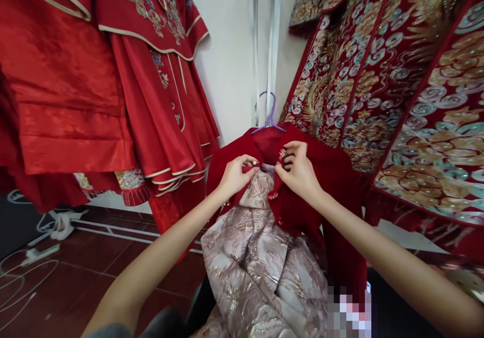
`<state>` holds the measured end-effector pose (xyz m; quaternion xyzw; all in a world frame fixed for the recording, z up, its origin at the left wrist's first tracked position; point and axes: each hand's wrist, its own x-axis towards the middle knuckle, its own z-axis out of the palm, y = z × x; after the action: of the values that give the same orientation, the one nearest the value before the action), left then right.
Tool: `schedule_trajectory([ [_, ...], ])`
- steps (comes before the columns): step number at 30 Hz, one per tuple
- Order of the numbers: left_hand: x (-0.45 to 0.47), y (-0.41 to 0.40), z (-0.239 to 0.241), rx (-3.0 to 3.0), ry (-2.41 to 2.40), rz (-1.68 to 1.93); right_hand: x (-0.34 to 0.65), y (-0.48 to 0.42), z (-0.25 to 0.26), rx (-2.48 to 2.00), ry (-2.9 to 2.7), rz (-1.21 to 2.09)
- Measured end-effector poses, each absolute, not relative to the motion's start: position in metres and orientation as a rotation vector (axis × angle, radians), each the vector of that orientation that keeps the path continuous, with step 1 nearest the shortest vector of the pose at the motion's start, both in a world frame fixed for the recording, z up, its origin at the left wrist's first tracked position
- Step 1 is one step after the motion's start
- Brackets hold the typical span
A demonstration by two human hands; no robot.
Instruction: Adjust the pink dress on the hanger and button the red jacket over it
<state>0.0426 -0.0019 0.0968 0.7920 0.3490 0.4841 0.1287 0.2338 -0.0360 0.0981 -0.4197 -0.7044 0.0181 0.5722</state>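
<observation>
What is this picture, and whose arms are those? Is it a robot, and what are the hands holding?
It's not a robot. You can see one person's bare left hand and right hand. The camera is worn on that person's head, looking forward and down, so the arms reach in from the bottom, just as you see your own.

The hands hold the two front edges of a red jacket, one each, near the collar. It's on a purple hanger, over a shiny patterned dress.

More red clothes hang on the left, and richly patterned clothes on the right. Down on the tiled floor, at the left, are white cables and pale shoes.
</observation>
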Motion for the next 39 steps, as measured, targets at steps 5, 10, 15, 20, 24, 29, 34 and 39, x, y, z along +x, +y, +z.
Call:
schedule_trajectory([
  [5, 0.054, -0.012, 0.097, 2.149, 1.010, 1.595, 0.235, -0.039, 0.096, -0.824, -1.767, 0.237],
  [10, 0.060, -0.008, 0.096, 2.114, 1.050, 1.559, 0.228, -0.042, 0.095, -0.785, -1.828, 0.236],
  [15, 0.057, -0.005, 0.097, 2.146, 1.029, 1.492, 0.227, -0.036, 0.094, -0.822, -1.845, 0.046],
  [20, 0.056, -0.010, 0.102, 2.305, 1.080, 1.424, 0.222, -0.034, 0.092, -0.874, -1.828, -0.051],
  [24, 0.055, -0.013, 0.105, 2.502, 1.059, 1.361, 0.223, -0.034, 0.090, -0.903, -1.825, -0.096],
  [29, 0.057, -0.015, 0.107, 2.593, 1.019, 1.312, 0.228, -0.033, 0.091, -0.892, -1.836, -0.076],
  [34, 0.061, -0.013, 0.109, 2.612, 1.073, 1.306, 0.231, -0.035, 0.096, -0.869, -1.840, 0.037],
  [39, 0.060, -0.011, 0.110, 2.618, 1.059, 1.240, 0.234, -0.033, 0.099, -0.885, -1.817, 0.175],
])
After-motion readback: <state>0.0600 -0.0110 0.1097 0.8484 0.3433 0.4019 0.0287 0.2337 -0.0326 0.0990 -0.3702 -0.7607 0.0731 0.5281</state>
